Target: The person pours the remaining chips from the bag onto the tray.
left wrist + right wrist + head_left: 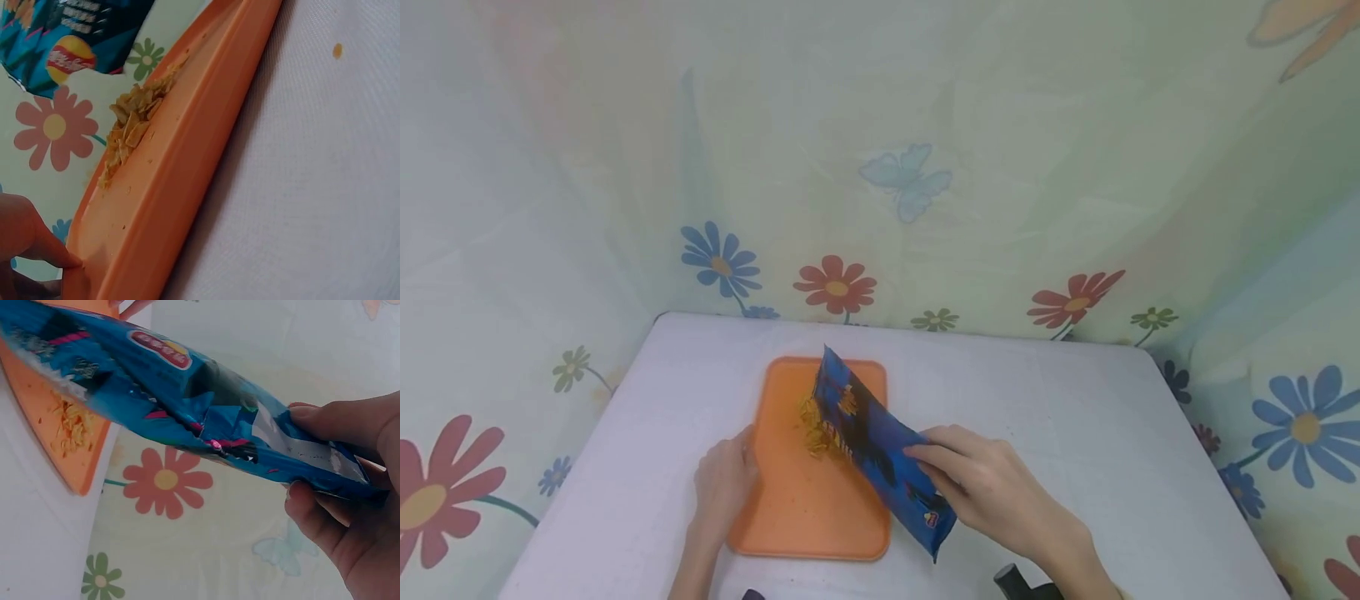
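My right hand [992, 479] grips one end of a blue chip bag [880, 450], thumb on one face and fingers on the other in the right wrist view. The bag slants over the right half of an orange tray [820, 521], its far end at the heap. Thin yellow potato chips [134, 119] lie piled on the tray's far part, with small crumbs scattered nearby. At the tray's left side, my left hand [724, 483] pinches the rim between thumb and fingers. Part of the heap is hidden behind the bag in the head view.
A white cloth covers the table [1037, 408]. One chip fragment [337, 50] lies on it beside the tray. A black cylindrical object [1015, 582] shows at the near edge by the right forearm. A flower-printed curtain [1000, 208] hangs behind and at both sides.
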Motion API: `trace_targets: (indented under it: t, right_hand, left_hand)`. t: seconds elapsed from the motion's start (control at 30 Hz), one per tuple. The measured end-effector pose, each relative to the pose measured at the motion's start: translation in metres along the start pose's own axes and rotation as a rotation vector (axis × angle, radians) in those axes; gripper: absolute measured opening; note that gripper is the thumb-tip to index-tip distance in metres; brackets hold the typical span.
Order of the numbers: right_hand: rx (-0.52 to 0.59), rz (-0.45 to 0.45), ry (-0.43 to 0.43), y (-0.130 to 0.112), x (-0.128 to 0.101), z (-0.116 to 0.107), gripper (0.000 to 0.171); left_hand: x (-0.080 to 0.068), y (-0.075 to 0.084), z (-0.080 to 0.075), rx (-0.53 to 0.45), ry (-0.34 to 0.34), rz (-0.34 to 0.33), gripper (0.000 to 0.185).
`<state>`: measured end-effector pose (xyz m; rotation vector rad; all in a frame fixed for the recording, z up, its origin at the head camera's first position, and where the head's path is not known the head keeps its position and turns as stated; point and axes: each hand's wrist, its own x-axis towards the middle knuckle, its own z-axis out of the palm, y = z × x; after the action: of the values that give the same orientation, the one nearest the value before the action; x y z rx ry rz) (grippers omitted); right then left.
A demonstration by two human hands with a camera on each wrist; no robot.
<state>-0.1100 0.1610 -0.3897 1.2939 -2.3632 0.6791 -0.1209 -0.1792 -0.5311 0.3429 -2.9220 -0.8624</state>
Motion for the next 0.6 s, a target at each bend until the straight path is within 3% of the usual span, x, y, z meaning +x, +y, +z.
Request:
trace_targets:
  t: [0.6]
  right_hand:
    - [0.031,0.047,0.038,-0.001,0.0,0.0014,0.042]
  left_hand:
    - [0.0011,0.0008,-0.0003,-0.016,-0.021,-0.013,0.043]
